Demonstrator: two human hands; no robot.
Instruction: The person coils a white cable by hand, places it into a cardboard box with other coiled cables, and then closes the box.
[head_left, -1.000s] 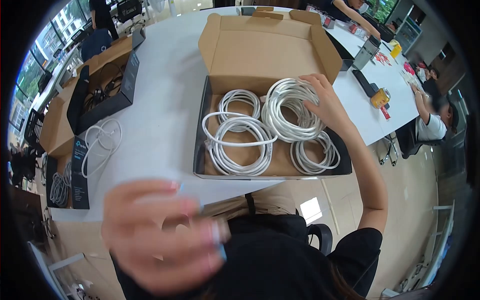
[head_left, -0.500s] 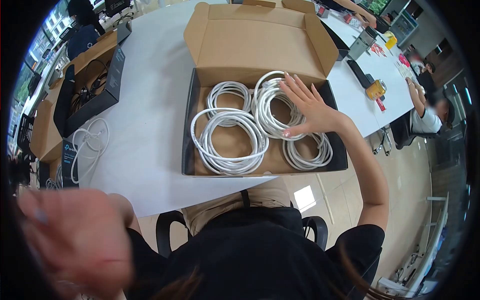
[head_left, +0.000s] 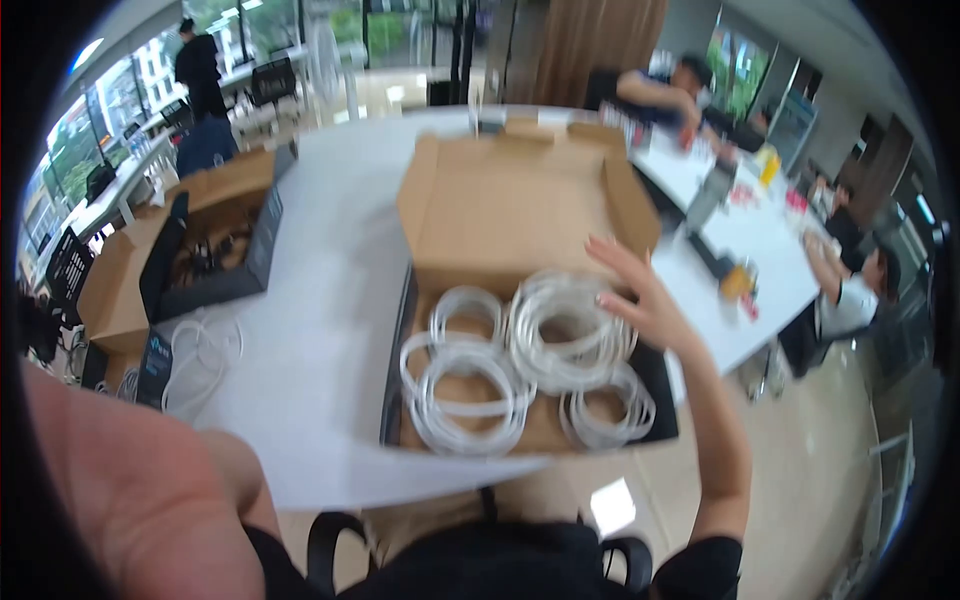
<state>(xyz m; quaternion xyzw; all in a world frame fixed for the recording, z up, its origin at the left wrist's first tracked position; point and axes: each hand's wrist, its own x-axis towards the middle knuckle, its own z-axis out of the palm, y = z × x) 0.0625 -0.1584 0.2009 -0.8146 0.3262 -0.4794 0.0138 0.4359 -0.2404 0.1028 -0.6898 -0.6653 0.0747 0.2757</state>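
An open cardboard box (head_left: 520, 210) stands on the white table (head_left: 330, 290) with its lid up. Several coils of white cable lie inside it. My right hand (head_left: 640, 300) is spread flat at the right edge of the largest coil (head_left: 560, 335), fingers apart and holding nothing. Another coil (head_left: 465, 400) lies at the front left of the box and a smaller one (head_left: 605, 415) at the front right. My left hand (head_left: 130, 490) is a large blur at the lower left, very close to the camera. Its fingers cannot be made out.
A second open box (head_left: 215, 235) with dark cables stands at the left, and a loose white cable (head_left: 200, 355) lies in front of it. A seated person (head_left: 850, 290) is at the table's right end, near a can (head_left: 738, 280). Other people are at the far tables.
The view has tilted up and blurred. My right hand has slid towards the right edge of the big coil. My left hand stays blurred at the lower left.
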